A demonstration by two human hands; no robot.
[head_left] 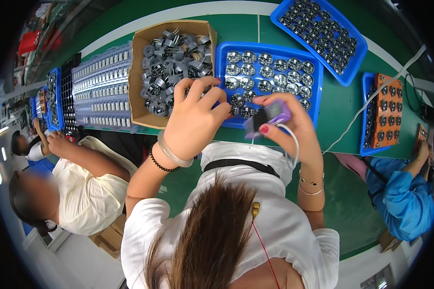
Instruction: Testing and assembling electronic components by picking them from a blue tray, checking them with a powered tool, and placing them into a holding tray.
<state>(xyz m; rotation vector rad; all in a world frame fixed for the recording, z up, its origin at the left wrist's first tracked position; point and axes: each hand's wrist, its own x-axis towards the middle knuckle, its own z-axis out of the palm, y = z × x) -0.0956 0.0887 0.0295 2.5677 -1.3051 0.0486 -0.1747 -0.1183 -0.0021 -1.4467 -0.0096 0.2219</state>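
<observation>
My right hand (299,126) is closed round a small purple and black handheld device (276,113). A white cord loops from it down beside my wrist. The device is held over the near edge of a blue tray (318,96), which bears rows of round, shiny metal-faced parts (265,72). My left hand (197,113) is back-up with curled fingers, between that tray and a cardboard box (136,72). Whatever its fingertips hold, if anything, is hidden. Inside the box lies a heap of grey round parts with metal pins (161,62).
A second blue tray (357,58) of round parts stands at the far right. Farther right, an orange rack (388,113) sits in another tray. A white cable (361,108) crosses the green table. Left of the box are clear plastic trays (101,86). Co-workers sit on both sides.
</observation>
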